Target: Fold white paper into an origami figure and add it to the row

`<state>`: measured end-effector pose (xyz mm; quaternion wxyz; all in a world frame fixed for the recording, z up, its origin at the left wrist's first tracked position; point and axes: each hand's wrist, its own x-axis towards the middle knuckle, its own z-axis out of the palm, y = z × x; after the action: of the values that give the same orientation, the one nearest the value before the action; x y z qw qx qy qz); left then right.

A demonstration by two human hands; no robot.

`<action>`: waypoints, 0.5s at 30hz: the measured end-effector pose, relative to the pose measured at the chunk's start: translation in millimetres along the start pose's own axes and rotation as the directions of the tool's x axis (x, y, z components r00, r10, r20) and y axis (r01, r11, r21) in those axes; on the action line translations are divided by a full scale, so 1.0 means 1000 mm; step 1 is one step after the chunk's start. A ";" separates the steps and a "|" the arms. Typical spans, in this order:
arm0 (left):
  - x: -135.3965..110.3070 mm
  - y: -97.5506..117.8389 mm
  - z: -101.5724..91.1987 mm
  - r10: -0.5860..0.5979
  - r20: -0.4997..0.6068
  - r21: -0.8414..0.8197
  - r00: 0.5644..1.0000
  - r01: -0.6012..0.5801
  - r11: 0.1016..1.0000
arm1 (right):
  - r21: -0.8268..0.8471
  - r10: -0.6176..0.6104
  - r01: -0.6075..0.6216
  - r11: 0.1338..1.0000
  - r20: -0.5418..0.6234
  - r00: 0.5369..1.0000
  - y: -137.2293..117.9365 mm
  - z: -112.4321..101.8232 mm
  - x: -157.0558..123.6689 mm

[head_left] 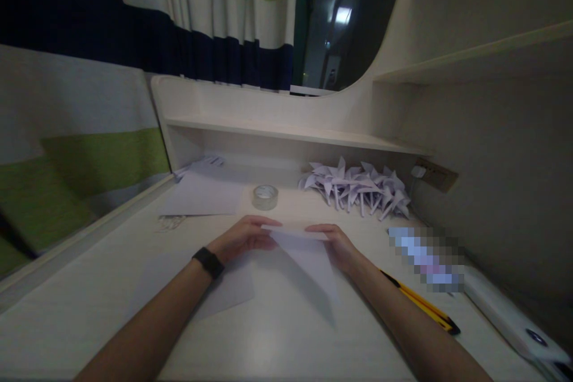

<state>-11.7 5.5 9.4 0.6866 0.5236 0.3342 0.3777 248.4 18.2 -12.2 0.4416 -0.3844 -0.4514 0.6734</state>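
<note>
Both hands hold one folded white paper just above the pale desk. My left hand, a dark band on its wrist, pinches the paper's top edge at the left. My right hand pinches the same edge at the right. The paper tapers to a point toward me, like a triangle. A second white sheet lies flat under my left forearm.
A roll of clear tape stands behind the hands. Several folded white paper shapes are heaped at the back right under a shelf. Loose sheets lie back left. A yellow-and-black pen and a white device lie right.
</note>
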 end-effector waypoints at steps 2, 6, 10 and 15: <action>-0.002 0.003 0.004 0.008 -0.009 -0.005 1.000 -0.008 1.000 | 0.003 -0.002 0.002 1.000 -0.003 1.000 -0.001 0.001 -0.001; 0.001 0.000 0.006 0.055 -0.091 -0.071 0.994 -0.061 0.996 | 0.010 -0.038 0.038 0.999 -0.006 0.999 -0.003 0.004 -0.003; 0.007 -0.012 0.006 0.033 -0.103 -0.072 0.994 -0.040 0.997 | 0.063 -0.100 0.106 0.992 -0.096 0.990 -0.001 0.010 -0.003; 0.009 -0.023 0.018 -0.033 0.002 0.062 0.999 0.033 0.998 | 0.043 -0.206 0.218 0.975 -0.190 0.960 0.007 0.021 -0.001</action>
<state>11.4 1.0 -9.3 0.6765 0.5397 0.3534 0.3552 227.8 9.8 -12.1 0.5630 -0.3800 -0.4255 0.5979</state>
